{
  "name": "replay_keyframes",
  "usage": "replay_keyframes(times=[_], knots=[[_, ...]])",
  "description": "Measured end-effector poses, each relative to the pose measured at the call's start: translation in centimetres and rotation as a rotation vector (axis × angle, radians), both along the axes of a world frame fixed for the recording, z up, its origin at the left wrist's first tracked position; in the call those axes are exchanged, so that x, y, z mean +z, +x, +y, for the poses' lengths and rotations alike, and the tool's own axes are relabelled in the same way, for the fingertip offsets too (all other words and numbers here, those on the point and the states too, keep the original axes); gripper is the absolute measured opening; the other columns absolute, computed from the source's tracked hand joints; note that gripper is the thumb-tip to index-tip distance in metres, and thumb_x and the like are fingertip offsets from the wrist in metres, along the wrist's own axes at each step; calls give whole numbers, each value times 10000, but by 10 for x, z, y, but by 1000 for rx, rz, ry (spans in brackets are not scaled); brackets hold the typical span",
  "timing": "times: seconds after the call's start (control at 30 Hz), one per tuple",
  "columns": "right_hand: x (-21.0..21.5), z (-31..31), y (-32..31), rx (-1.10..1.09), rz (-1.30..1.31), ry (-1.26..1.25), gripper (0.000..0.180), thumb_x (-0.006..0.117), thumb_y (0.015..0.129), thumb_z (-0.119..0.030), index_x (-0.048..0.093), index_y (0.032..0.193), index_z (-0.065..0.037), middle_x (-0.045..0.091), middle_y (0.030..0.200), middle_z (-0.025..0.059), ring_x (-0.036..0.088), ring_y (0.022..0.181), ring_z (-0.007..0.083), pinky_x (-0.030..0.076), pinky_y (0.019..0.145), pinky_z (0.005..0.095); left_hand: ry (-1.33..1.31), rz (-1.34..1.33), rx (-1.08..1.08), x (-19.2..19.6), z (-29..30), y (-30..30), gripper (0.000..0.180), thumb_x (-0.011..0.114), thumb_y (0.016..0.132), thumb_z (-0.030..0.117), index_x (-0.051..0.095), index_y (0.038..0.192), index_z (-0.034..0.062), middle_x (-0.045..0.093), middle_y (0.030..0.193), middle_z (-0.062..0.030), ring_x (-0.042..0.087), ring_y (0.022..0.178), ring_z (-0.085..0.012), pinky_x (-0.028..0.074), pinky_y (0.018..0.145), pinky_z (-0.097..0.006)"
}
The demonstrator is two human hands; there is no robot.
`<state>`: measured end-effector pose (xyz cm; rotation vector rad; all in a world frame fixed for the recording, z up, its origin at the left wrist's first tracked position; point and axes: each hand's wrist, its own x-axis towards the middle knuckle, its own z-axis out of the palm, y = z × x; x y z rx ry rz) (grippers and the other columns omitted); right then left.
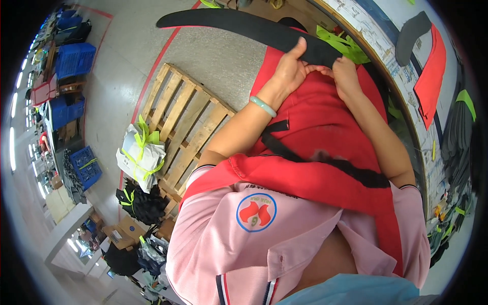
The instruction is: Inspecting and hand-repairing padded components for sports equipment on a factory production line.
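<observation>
Pink collar [284, 264] nearest; left hand [291, 68], right hand [345, 73] grip pinching black strip [244, 25] edge.

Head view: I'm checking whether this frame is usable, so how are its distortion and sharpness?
Head view: strong fisheye bending, the wooden pallet curving toward the dark rim; both hands, left hand and right hand, on the black strip look sharp; lighting even, no harsh glare.
</observation>
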<state>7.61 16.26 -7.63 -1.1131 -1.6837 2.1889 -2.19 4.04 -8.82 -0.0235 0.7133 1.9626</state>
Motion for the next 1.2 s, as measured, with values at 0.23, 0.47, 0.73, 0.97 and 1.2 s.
replay_keyframes(times=[0.23, 0.47, 0.73, 0.97, 1.2], knots=[[19, 0, 15, 128, -8, -9, 173, 540, 872, -43, 631, 984, 53, 672, 841, 114, 652, 714, 155, 542, 621, 249, -36, -128, 255, -2, -25, -30, 391, 458, 992, 348, 514, 1140, -9, 600, 1137, -157, 582, 1079, -297, 478, 955, -464], [-10, 24, 39, 137, -4, 48, 211, 563, 851, -16, 656, 1035, 28, 678, 987, 64, 630, 845, 139, 508, 801, 296, -377, 216, 597, -20, -94, -124, 420, 493, 970, 400, 542, 1093, 1, 634, 997, -128, 641, 899, -247, 557, 800, -369], [40, -10, 41, 106, 351, -143, 345, 497, 826, 44, 599, 1155, 46, 650, 1045, 42, 582, 939, 106, 436, 859, 219, -344, 106, 746, -29, -110, -163, 306, 550, 960, 275, 536, 1061, -13, 616, 986, -137, 636, 862, -290, 578, 736, -484], [33, -6, 52, 168, 185, -90, 277, 492, 828, 42, 622, 1072, 56, 648, 1011, 49, 587, 911, 98, 452, 831, 223, -369, 95, 737, -42, -119, -157, 313, 546, 961, 282, 545, 1045, -19, 624, 993, -131, 637, 882, -285, 572, 788, -473], [9, 0, 34, 269, -10, 137, 203, 518, 837, -32, 667, 935, 65, 657, 900, 73, 614, 812, 108, 497, 707, 244, -154, 24, 60, -15, -39, -14, 259, 609, 923, 186, 566, 1073, -20, 652, 1038, -145, 663, 935, -282, 587, 794, -412]])
